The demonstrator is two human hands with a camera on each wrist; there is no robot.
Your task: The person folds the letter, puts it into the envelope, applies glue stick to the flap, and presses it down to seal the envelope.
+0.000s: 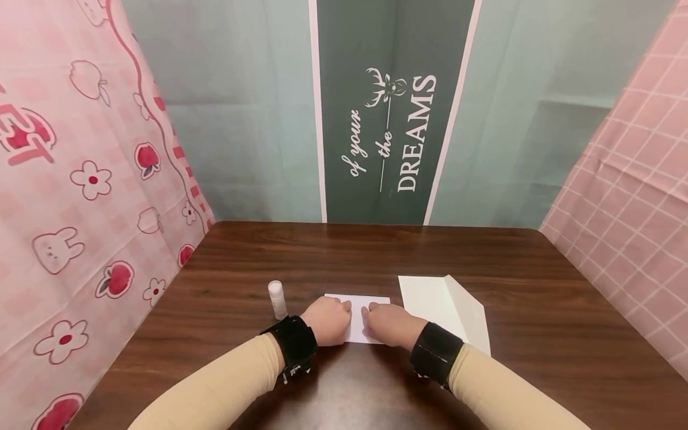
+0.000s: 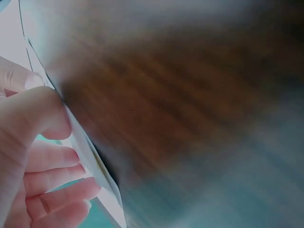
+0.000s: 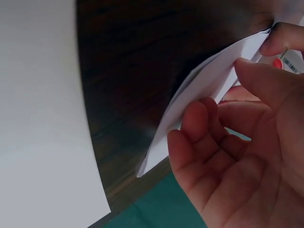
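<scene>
A small folded white paper point(image 1: 361, 327) lies on the brown table between both hands, its layers showing at the edge in the wrist views. My left hand point(image 1: 329, 321) pinches its left part, with the thumb point(image 2: 52, 111) bent over the edge and the other fingers spread beside it. On the right side, my right hand point(image 1: 393, 324) grips the same paper point(image 3: 209, 90), thumb against it and fingers curled close by. From the head view, the fingertips of the two hands sit close together near the paper's middle.
A white glue stick point(image 1: 277, 300) stands left of the left hand. To the right, a larger creased white sheet point(image 1: 430, 301) lies partly behind the right wrist, one flap raised. The wooden table point(image 1: 258, 251) ends at a green curtain; pink cloths hang on both sides.
</scene>
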